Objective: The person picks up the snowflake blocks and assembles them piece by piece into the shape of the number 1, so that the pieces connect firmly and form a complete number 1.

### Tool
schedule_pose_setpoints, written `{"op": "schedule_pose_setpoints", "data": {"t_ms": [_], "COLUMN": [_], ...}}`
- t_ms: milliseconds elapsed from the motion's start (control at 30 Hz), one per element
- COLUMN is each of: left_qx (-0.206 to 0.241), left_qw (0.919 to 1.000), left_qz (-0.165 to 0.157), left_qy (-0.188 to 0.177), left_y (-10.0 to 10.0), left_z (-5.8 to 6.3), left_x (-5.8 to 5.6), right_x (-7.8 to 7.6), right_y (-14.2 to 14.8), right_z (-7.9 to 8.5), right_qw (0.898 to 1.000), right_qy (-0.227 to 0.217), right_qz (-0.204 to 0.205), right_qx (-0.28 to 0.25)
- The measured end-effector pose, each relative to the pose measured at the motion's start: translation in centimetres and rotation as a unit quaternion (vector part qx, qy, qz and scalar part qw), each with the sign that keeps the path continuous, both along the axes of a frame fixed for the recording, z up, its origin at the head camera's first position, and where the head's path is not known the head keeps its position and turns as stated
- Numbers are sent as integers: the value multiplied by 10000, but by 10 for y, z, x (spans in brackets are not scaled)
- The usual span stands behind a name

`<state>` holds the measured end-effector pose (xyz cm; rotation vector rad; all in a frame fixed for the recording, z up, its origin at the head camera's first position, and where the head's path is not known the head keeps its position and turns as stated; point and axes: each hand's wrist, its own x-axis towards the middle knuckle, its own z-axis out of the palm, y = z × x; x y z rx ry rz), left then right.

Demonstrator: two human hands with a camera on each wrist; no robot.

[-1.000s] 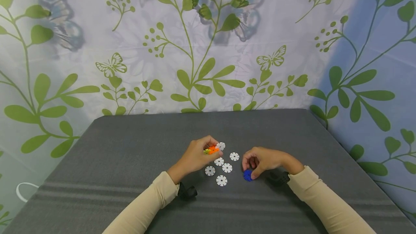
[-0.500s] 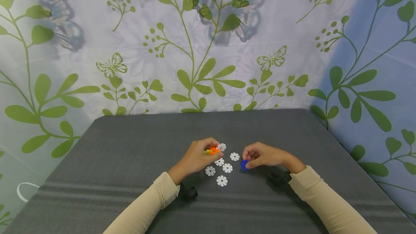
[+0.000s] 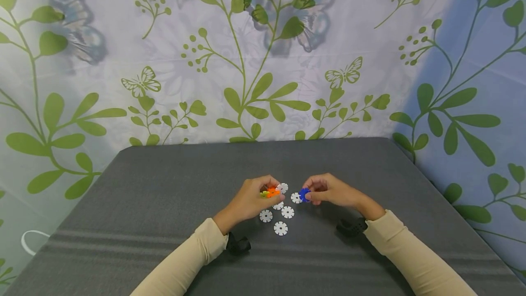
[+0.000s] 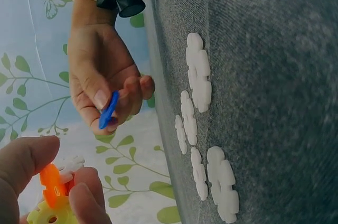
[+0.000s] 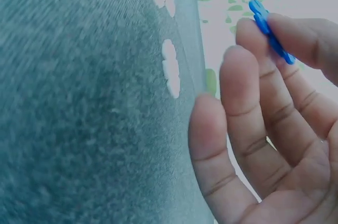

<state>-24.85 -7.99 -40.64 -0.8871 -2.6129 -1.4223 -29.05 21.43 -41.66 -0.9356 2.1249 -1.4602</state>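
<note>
My left hand [image 3: 254, 198] grips a cluster of notched plastic discs: a yellow disc [image 4: 53, 214], an orange disc [image 4: 52, 184] and a white disc [image 3: 282, 188]. A bit of red shows among them in the left wrist view; how they join is partly covered by fingers. Between thumb and forefinger, my right hand [image 3: 334, 191] pinches a blue notched disc [image 3: 304, 195], raised off the table and a short way right of the cluster. In the right wrist view the blue disc [image 5: 270, 31] is seen nearly edge-on, with the other fingers loosely bent.
Several white notched discs lie flat on the grey cloth-covered table [image 3: 185, 172], among them a near white disc [image 3: 281, 228], a left white disc [image 3: 265, 216] and a right white disc [image 3: 296, 198] partly behind the blue one. A patterned curtain [image 3: 246, 58] hangs behind the table.
My right hand has lifted the blue disc from the table and brought it up and left toward the cluster. My left hand has shifted slightly right, still holding the cluster.
</note>
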Motion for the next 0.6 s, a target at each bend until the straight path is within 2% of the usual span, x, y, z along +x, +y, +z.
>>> {"op": "schedule_pose_setpoints", "data": {"t_ms": [267,600], "left_qx": [10,3], "left_qw": [10000,9999], "left_qz": [-64,-159], "left_qy": [7,-40], "left_y": [2,4], "left_z": [1,1], "left_x": [2,2], "right_x": [4,12], "right_y": [-4,-14], "right_z": [5,8], "right_qw": [9989,9949], "right_qy": [89,28], "right_qz": [-467,-818], "right_qx": [-28,-583]}}
